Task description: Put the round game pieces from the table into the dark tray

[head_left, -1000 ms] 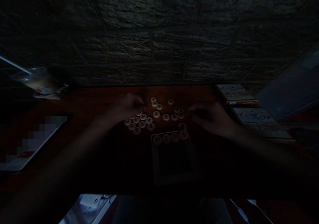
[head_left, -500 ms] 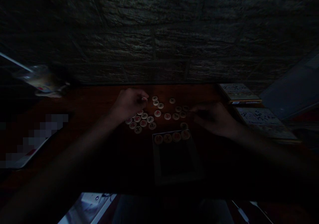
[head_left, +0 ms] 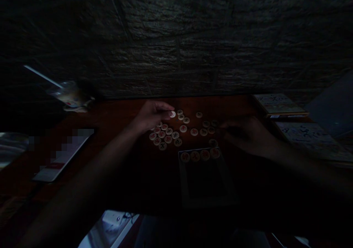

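Observation:
My left hand (head_left: 151, 116) is closed, pinching a Chinese chess piece (head_left: 173, 114) between thumb and fingertips. Several round pieces with red and black characters, one of them a red-marked piece (head_left: 168, 139), lie on the dark wooden table around and in front of this hand. My right hand (head_left: 246, 135) has its fingers curled together beside a group of pieces at the right, close to a black-marked piece (head_left: 211, 130). Whatever its fingertips hold is lost in the dark. Between the forearms lies a shallow box (head_left: 184, 198), with a row of pieces along its far side.
Two flat printed boxes (head_left: 281, 104) lie at the right. A plastic cup with a straw (head_left: 70, 95) stands far left, with a phone (head_left: 63, 160) nearer me. A stone wall (head_left: 176, 49) rises behind the table (head_left: 124, 106). Below the front edge is a pale object (head_left: 110, 229).
The view has shifted, so most things appear farther right. My left hand has turned slightly, and the piece in its fingertips shows more clearly. My right hand stays beside the right-hand pieces.

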A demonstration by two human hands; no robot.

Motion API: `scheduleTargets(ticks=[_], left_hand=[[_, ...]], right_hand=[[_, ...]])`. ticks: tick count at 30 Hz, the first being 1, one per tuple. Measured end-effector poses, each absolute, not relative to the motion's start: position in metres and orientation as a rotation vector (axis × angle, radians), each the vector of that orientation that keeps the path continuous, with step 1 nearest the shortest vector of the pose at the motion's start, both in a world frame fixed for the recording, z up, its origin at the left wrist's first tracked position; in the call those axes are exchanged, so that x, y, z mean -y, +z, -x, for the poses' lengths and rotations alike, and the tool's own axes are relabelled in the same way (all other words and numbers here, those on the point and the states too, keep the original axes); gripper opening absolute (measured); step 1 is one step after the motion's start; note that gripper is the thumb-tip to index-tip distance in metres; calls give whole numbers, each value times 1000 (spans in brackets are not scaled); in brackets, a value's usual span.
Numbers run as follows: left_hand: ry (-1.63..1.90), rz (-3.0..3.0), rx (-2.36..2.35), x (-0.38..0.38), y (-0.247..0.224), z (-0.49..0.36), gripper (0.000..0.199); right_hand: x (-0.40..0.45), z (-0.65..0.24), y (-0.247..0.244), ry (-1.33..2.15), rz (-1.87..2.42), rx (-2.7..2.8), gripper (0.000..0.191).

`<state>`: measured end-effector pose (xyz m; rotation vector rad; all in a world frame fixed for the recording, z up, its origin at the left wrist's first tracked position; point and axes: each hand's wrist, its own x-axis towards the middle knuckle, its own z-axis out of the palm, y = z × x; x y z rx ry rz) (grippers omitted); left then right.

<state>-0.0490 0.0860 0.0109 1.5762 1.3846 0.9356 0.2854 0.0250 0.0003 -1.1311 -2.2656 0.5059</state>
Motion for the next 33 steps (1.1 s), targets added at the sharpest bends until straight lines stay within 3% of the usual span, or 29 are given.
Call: scheduleTargets(ticks=[13,26,33], left_hand=[[690,-1718,-1466,-88,10,52,20],[722,-1931,-1233,-89,3,51,20],[1385,-1668,-1218,-91,14,48,21]], right_hand=[[-24,-284,3,527,1128,2298,25],[-25,-284,2,514,1133,2299,27],[-25,-285,2,499,1143,2316,25]])
